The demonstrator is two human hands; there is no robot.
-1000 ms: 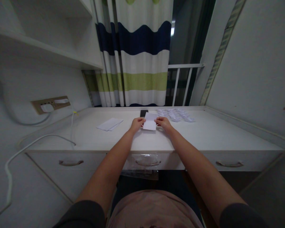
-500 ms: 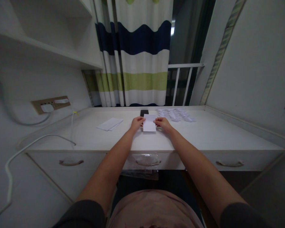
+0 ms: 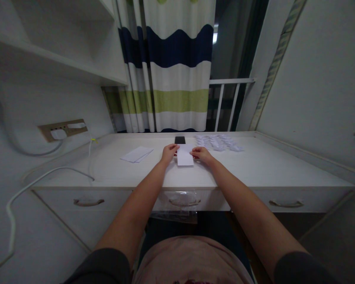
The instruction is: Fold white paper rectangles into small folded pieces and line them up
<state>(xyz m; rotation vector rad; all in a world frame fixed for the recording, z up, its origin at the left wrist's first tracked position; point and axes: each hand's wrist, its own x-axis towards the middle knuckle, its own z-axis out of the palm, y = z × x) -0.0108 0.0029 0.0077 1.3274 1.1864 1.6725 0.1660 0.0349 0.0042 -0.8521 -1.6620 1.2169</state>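
A small white sheet of paper (image 3: pixel 185 156) is held between my two hands above the middle of the desk. My left hand (image 3: pixel 169 153) pinches its left edge near the top. On the opposite edge, my right hand (image 3: pixel 202 154) grips with thumb and fingers. Just behind the paper lies a flat black object (image 3: pixel 180 140), its kind unclear. To the left rest a few loose white sheets (image 3: pixel 137 154), overlapping each other. Several small white folded paper pieces (image 3: pixel 218 142) are laid out in rows beyond my right hand.
The white desk (image 3: pixel 254 169) has drawers with handles (image 3: pixel 88 202) along its front. A clear plastic bag (image 3: pixel 177 201) hangs at the middle drawer. At left a white cable (image 3: pixel 56 169) runs over the desk edge, below a wall socket (image 3: pixel 63 130). A striped curtain (image 3: pixel 180 79) hangs behind.
The paper has come slightly lower and toward me, uncovering more of the black object behind it. Both hands keep their hold, the left shifting slightly left.
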